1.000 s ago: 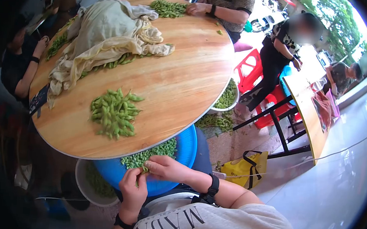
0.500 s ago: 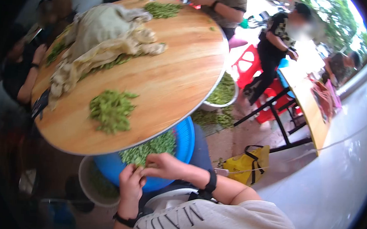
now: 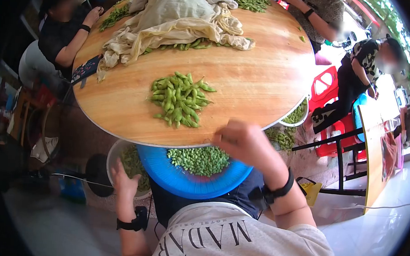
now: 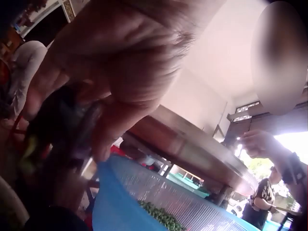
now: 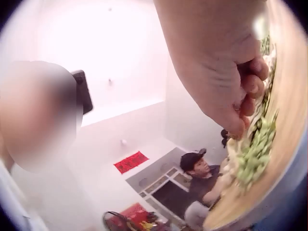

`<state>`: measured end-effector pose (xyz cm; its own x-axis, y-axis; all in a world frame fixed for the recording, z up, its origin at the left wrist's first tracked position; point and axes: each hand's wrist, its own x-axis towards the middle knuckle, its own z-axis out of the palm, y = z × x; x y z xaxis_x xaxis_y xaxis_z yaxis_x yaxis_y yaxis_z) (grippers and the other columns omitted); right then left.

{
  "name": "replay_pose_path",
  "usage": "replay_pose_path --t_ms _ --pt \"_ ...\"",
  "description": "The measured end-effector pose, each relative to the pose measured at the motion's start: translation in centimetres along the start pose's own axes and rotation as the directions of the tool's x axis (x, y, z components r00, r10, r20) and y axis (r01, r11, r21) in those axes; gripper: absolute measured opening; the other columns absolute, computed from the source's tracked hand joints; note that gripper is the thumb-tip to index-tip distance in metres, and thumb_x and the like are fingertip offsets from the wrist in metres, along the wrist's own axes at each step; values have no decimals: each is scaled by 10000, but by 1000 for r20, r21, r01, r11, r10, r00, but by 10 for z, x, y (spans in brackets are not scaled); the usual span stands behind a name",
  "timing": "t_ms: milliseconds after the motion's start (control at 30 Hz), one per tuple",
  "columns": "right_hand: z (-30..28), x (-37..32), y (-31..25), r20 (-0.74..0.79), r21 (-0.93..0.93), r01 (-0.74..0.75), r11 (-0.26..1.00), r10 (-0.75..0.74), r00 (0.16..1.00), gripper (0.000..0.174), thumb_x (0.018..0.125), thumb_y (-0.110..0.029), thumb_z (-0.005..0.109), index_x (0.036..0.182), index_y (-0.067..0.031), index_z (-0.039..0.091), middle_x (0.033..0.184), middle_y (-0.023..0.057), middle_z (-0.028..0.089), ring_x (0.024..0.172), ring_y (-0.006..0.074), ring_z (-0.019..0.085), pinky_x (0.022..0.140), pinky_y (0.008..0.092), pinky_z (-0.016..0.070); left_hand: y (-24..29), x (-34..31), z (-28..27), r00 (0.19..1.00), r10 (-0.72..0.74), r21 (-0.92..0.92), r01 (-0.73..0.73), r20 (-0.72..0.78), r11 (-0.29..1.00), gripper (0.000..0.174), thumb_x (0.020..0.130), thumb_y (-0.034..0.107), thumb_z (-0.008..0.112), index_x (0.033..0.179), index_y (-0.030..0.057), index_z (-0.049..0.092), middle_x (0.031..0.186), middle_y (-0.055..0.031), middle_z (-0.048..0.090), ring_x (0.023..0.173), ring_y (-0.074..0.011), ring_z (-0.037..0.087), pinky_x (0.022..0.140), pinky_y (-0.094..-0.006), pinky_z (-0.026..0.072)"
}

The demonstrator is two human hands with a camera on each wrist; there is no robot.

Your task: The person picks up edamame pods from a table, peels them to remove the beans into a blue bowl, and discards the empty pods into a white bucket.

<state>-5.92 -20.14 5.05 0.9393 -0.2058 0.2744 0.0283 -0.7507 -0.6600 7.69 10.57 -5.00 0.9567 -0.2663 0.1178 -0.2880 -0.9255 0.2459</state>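
My left hand point(image 3: 125, 182) is over a pale bucket point(image 3: 114, 157) of green pods and shells, fingers spread. In the left wrist view, a blurred yellow-green piece point(image 4: 31, 149) shows below the left hand point(image 4: 110, 62). My right hand point(image 3: 244, 142) is above the table's near edge, right of a pile of green pods point(image 3: 178, 100), its fingers curled. Nothing shows between the fingers of the right hand point(image 5: 231, 86) in the right wrist view; the pods point(image 5: 257, 154) appear beyond it. Shelled beans point(image 3: 200, 160) lie in a blue basket point(image 3: 187, 188) on my lap.
A pale cloth point(image 3: 174, 13) covers more pods on the round wooden table point(image 3: 249, 88). People sit or stand around it. At the right are red stools point(image 3: 327, 86), a side table point(image 3: 370, 152), a bowl of pods point(image 3: 297, 116) and a yellow bag point(image 3: 310, 190).
My hands, together over the blue basket before, have parted: the left went left to the bucket and spread, the right rose to the table edge. The head view has shifted.
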Motion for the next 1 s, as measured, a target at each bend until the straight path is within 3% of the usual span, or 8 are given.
replay_pose_path --t_ms 133,200,300,500,733,767,867,1000 --pt "3 69 42 -152 -262 -187 947 151 977 182 734 -245 605 729 -64 609 737 135 561 679 330 567 601 416 461 25 21 -38 920 -30 -390 195 391 900 525 689 108 701 1160 -15 505 1051 -204 571 866 -258 610 729 -324 490" --pt "11 80 59 -153 -320 -233 918 193 969 187 733 -249 598 720 -63 606 754 134 564 698 328 569 624 420 462 45 18 -41 816 206 -751 356 540 557 277 793 101 623 1047 -2 581 905 -94 644 718 -141 627 577 -244 477" --pt "16 76 71 -207 -287 -264 921 209 956 172 715 -233 598 704 -61 600 742 121 566 694 323 572 617 410 466 93 13 -58 705 502 -862 353 501 364 215 838 129 588 1022 18 600 875 -59 650 670 -117 624 525 -196 444" --pt "8 26 27 -376 -36 -167 985 141 916 43 670 -76 636 684 -71 595 647 95 533 576 285 560 510 357 455 184 10 -40 771 413 -835 548 485 -41 256 867 147 550 1047 -34 554 897 -108 638 575 -135 602 452 -195 405" --pt "10 -19 -2 -198 278 -84 957 142 970 98 705 -62 680 749 -21 602 600 35 507 488 114 473 473 219 366 199 5 -29 840 381 -918 389 385 71 172 863 95 547 998 -2 586 807 -54 634 476 -46 482 426 -168 361" --pt "6 -27 1 -19 499 -330 801 390 921 132 788 -136 647 801 -16 593 628 23 495 516 78 456 479 203 359 195 0 -29 854 390 -938 334 345 98 169 857 77 550 995 -13 586 804 -46 626 485 -47 480 431 -170 365" --pt "4 -29 8 280 779 -445 442 390 877 316 917 -309 467 853 -15 564 570 -21 450 505 55 407 454 197 334 181 -5 -25 883 449 -979 55 139 196 173 835 28 562 992 -40 586 796 -29 599 518 -50 479 448 -179 381" --pt "17 -29 5 355 804 -470 364 339 871 382 934 -356 408 818 -19 547 543 -32 414 476 51 367 424 204 298 177 -18 -33 839 539 -881 -309 -75 359 199 793 -7 593 988 -44 594 791 -38 571 567 -67 501 474 -202 408"
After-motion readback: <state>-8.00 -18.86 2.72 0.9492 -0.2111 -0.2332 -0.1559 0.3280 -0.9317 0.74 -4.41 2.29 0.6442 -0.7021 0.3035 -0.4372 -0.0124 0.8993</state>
